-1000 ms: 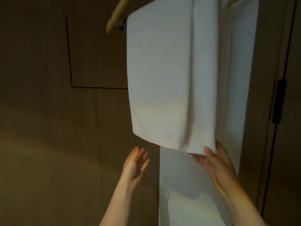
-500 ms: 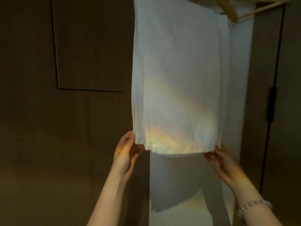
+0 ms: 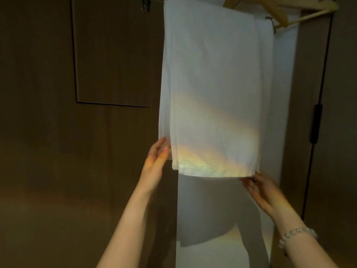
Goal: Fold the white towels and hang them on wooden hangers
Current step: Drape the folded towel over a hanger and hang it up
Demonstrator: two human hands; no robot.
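A folded white towel (image 3: 212, 89) hangs straight down from a wooden hanger (image 3: 278, 8) at the top of the view. My left hand (image 3: 155, 159) lies with straight fingers against the towel's lower left edge. My right hand (image 3: 258, 188), a bead bracelet on its wrist, pinches the towel's lower right corner at the hem. Behind the towel's right side shows the edge of another white cloth (image 3: 268, 55). The top of the hanger is cut off by the frame.
Dark brown wooden panels (image 3: 77, 151) fill the left; one has an inset door (image 3: 114, 55). A white wall strip (image 3: 212, 254) runs down behind the towel. On the right stands a brown door with a black handle (image 3: 315, 122).
My left hand rose from open air below the towel to its lower left edge. The towel swung round to hang straight, and my right hand stayed at the lower right corner.
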